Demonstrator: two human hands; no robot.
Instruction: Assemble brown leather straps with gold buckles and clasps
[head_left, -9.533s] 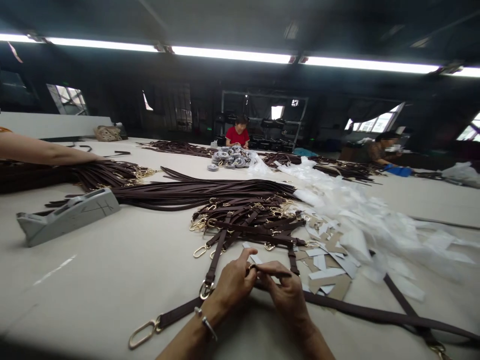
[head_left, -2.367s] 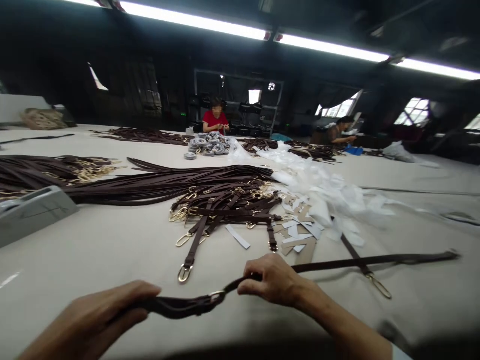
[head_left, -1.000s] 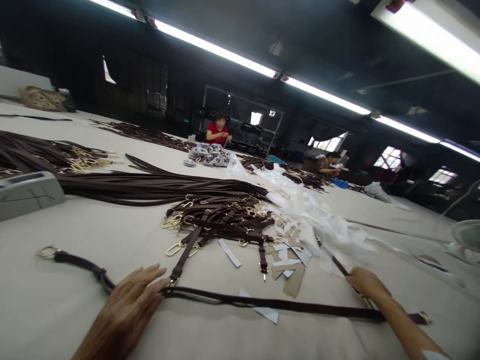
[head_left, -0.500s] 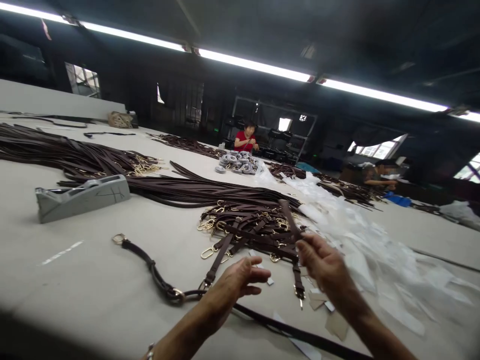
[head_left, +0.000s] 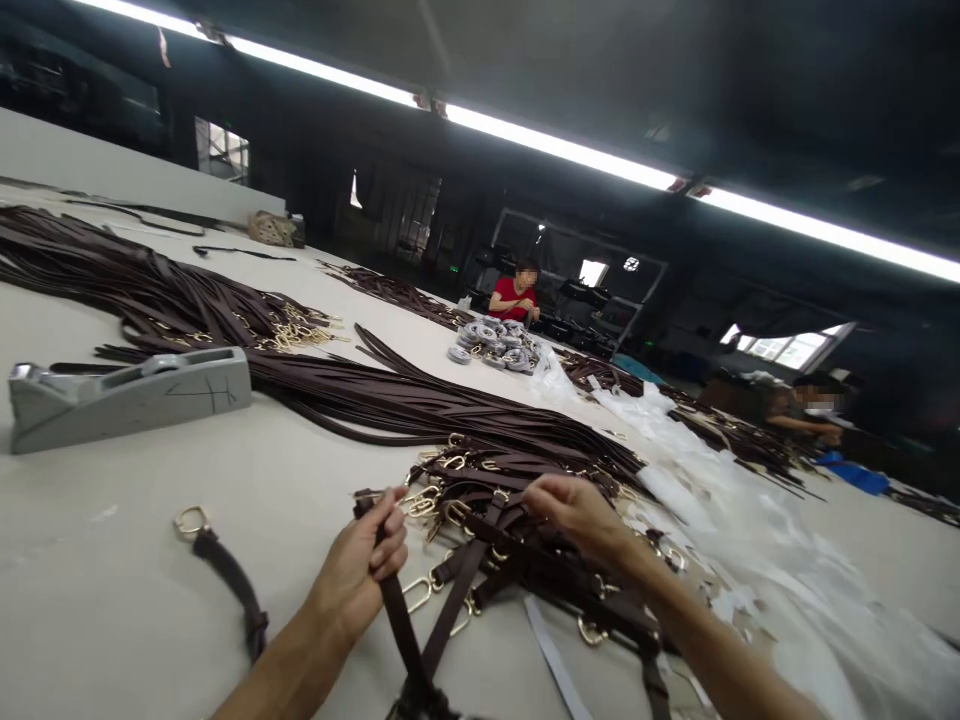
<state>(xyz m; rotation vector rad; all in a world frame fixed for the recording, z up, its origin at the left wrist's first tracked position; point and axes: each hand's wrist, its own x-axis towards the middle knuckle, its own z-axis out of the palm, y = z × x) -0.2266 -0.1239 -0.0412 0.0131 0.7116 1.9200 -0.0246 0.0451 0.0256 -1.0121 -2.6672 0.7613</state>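
My left hand is closed around a dark brown leather strap that runs down toward the bottom edge of the view. My right hand is closed over the pile of brown straps with gold clasps, its fingers pinching one of them; which strap it grips is hard to tell. A separate strap with a gold ring lies on the table to the left of my left arm.
A grey tape dispenser sits at the left. Long bundles of brown straps stretch across the table behind it. White plastic wrap and paper strips lie at the right. Tape rolls sit before a person in red; another person works far right.
My left hand has closed on a strap and lifted its end. My right hand has moved forward onto the pile of straps. The view has swung left.
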